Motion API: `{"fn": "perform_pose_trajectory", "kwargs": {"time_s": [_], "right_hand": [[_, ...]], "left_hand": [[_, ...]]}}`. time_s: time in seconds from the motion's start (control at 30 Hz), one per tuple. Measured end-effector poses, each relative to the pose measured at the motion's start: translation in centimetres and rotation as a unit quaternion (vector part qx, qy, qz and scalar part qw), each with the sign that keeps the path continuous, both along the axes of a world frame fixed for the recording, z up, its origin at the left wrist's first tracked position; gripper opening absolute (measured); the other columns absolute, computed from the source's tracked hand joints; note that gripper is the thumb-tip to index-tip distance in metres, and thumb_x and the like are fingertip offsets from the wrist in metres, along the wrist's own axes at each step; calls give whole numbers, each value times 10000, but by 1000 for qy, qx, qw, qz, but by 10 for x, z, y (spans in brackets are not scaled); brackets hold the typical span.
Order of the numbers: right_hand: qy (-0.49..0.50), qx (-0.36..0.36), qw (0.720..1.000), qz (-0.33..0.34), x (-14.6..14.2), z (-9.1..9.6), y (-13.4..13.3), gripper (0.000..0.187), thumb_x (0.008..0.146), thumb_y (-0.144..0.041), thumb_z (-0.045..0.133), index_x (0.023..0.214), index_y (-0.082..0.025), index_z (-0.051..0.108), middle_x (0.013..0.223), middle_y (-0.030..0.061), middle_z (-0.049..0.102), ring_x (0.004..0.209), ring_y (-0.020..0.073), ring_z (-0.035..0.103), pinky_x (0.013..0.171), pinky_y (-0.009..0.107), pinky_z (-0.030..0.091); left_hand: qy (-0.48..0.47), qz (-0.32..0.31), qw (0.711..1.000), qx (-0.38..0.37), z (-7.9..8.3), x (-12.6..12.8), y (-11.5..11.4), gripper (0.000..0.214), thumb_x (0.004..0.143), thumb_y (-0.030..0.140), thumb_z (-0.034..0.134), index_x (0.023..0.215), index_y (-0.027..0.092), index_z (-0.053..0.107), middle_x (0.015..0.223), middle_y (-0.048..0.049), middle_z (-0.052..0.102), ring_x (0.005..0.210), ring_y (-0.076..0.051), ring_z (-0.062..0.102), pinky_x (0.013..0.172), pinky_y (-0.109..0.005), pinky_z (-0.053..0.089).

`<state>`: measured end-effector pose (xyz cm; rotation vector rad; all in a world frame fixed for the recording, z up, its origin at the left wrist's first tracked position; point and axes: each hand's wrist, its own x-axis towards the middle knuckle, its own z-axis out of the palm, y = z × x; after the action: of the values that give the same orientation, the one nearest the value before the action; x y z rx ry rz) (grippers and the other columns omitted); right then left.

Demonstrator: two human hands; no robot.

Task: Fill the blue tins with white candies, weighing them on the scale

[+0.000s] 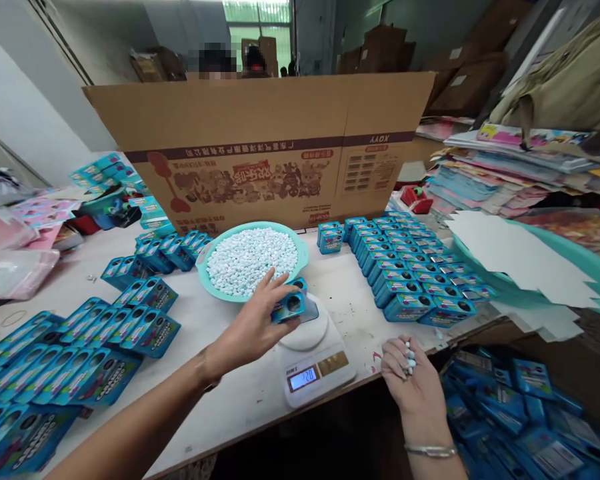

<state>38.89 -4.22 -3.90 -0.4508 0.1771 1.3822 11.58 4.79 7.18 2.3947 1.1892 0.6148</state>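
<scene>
My left hand (254,313) has its fingers spread around a small blue box (291,306) with a round dark opening, at the plate of a white digital scale (317,373). Whether the box rests on the plate I cannot tell. Its lit display seems to read about 22.0, though the digits are hard to make out. Palm up at the table's front edge, my right hand (410,377) cups several pale blue candies (409,360) in curled fingers. Behind my left hand stands a turquoise basin (205,280) full of the same candies.
Rows of blue boxes stand at left (105,373) and at right (407,267). A large cardboard carton (260,113) walls off the back. Beyond it are people. More boxes lie in a bin (525,413) at lower right, below white card sheets (520,253) and stacked papers.
</scene>
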Motion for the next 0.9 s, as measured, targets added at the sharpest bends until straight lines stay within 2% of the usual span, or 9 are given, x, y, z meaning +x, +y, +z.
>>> {"fn": "perform_pose_trajectory", "kwargs": {"time_s": [0.07,0.13,0.23,0.37,0.47,0.57,0.7,0.8,0.9], "right_hand": [[-1,12,1000,16,-4,1,9,175,834,-89,597,804,-200,465,565,-86,466,406,53,438,348,134,314],[4,26,999,34,-10,2,20,177,848,-95,594,806,-203,459,564,-90,466,405,47,434,353,130,311],[17,32,998,58,-20,8,37,173,878,-114,575,800,-205,451,560,-89,458,400,45,425,348,133,304],[3,37,997,72,-30,25,56,140,917,-144,534,815,-207,461,561,-85,448,404,54,423,342,144,304],[-1,21,998,61,-33,37,66,139,956,-175,467,819,-200,468,560,-78,433,394,59,408,326,153,292],[-10,10,999,50,-36,44,73,185,981,-192,408,807,-195,469,558,-72,428,387,60,400,318,159,285],[-38,32,996,72,-43,49,83,166,950,-174,486,787,-199,465,563,-79,424,398,55,401,329,151,294],[-48,40,995,78,-45,56,88,194,965,-186,466,772,-199,462,561,-77,419,399,53,392,329,148,290],[-54,34,996,68,-42,63,91,232,993,-211,411,768,-196,466,556,-73,419,393,53,384,327,152,284]], "left_hand": [[-12,-4,999,-32,13,-23,-16,359,876,356,624,1224,274,586,1307,-96,587,1233,-293,535,1023,-455,464],[13,19,997,-74,13,-48,-28,306,901,403,570,1172,265,599,1174,-81,629,1057,-247,613,891,-369,520],[87,80,987,-110,-17,-85,-35,307,896,456,522,1078,229,619,1032,-77,641,917,-243,631,786,-353,519],[147,161,973,-80,-67,-125,-35,387,884,499,478,1097,201,603,984,-93,646,902,-276,634,781,-391,509],[151,186,971,-13,-79,-134,-36,495,864,507,509,1232,180,550,1051,-123,652,982,-316,625,816,-430,518],[119,166,976,80,-68,-111,-30,689,837,490,589,1412,164,396,1274,-174,583,1173,-363,552,936,-499,491],[24,108,982,150,-51,-39,0,745,899,429,582,1500,173,226,1428,-184,478,1306,-332,461,1047,-490,425],[37,95,982,159,-51,11,28,694,890,375,616,1466,145,307,1318,-174,565,1242,-330,489,1056,-518,380],[89,94,982,136,-57,37,43,494,906,313,595,1356,150,474,1125,-125,642,1116,-308,534,1068,-546,327]]}}
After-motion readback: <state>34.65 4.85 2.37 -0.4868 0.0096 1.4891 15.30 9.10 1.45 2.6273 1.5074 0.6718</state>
